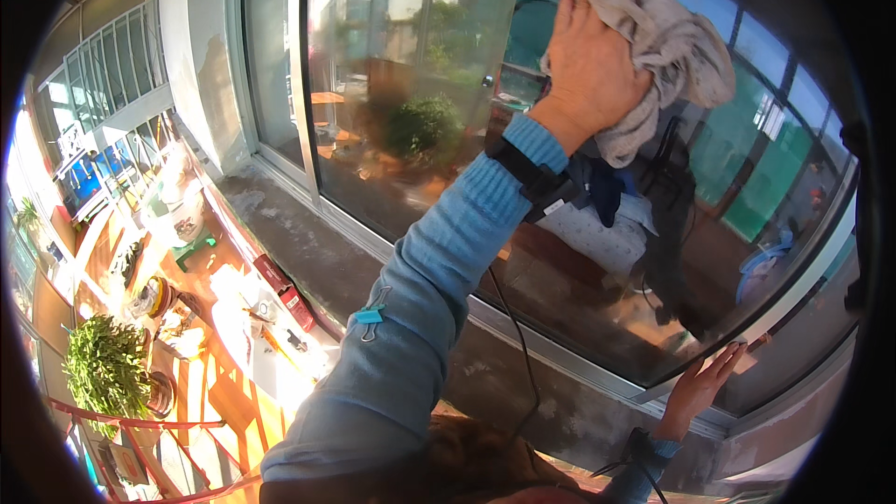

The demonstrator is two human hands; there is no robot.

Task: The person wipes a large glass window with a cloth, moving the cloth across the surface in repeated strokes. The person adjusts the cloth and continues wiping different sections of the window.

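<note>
My left hand [595,66] is on a crumpled grey-white cloth [675,42], held against the large glass pane [434,84] of a metal-framed window. Its fingertips point up, and the cloth bunches out to the right of the hand. A black strap is around that wrist over a blue sleeve, and a teal binder clip [369,316] is fixed to the sleeve. At the lower right, my right hand [700,381] rests with fingers spread at the corner of the metal window frame [647,392]; nothing shows in it.
A stained ledge [280,213] runs below the window. To the left, lower down, stand a leafy potted plant [108,367], a white bucket [178,213], red boxes [297,306] and scattered items on a sunlit floor. A white railing [115,49] is farther off. Black cables hang near both arms.
</note>
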